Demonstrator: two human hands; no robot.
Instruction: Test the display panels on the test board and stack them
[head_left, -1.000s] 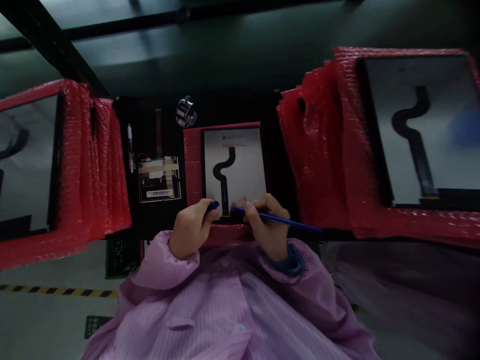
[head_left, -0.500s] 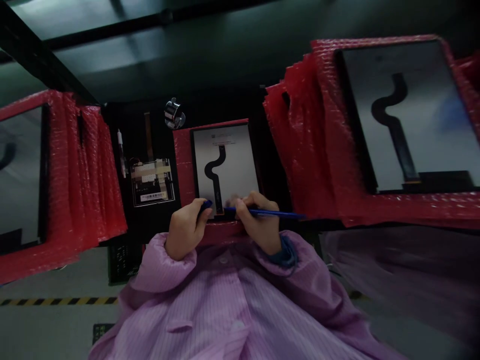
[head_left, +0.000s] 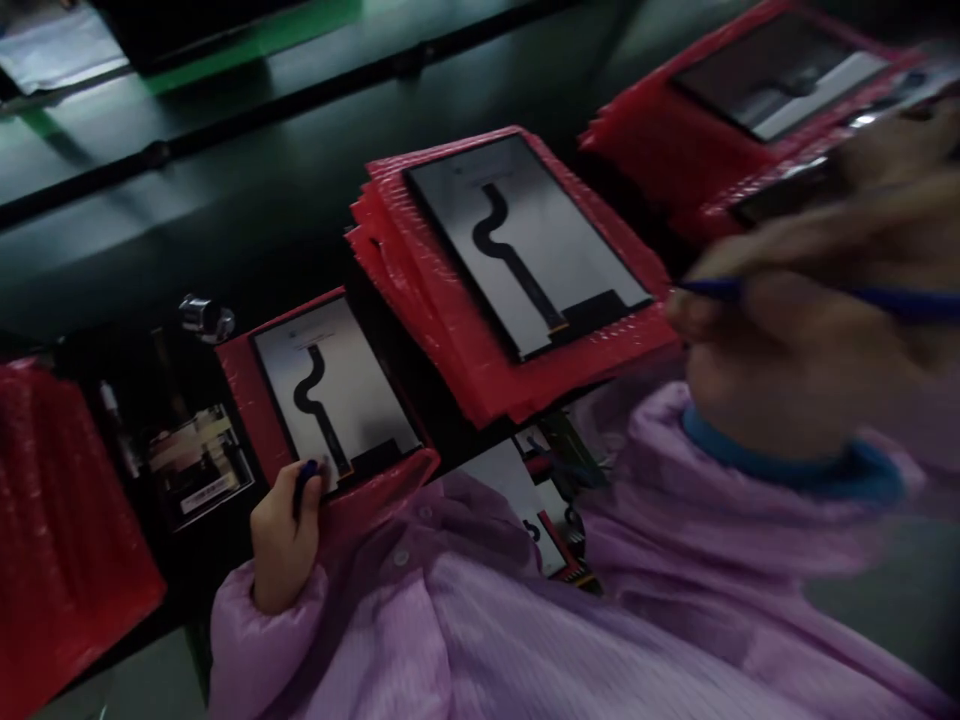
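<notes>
My left hand (head_left: 286, 535) is closed, pinching a small dark-blue piece (head_left: 306, 472) too covered to identify. It rests at the lower left edge of a display panel (head_left: 330, 385), which lies face down with a black curved ribbon cable (head_left: 319, 400). Under that panel is a red bubble-wrap sheet (head_left: 244, 400). Far to the right, my blurred right hand (head_left: 802, 370) is closed around a slim blue pen-like stick (head_left: 911, 303). That hand is beside a second display panel (head_left: 525, 250), lying on stacked red bubble-wrap sleeves (head_left: 465, 380).
Left of the panel lie a small circuit module (head_left: 199, 465) with tape, a white pen (head_left: 116, 415) and a shiny metal object (head_left: 206, 318). Red bubble wrap (head_left: 67, 560) fills the far left. Another panel (head_left: 780, 75) on red wrap sits at the upper right.
My head view has turned right. My right hand, with the blue stick, has left the first panel and swung far right. My left hand stays at that panel's lower left edge.
</notes>
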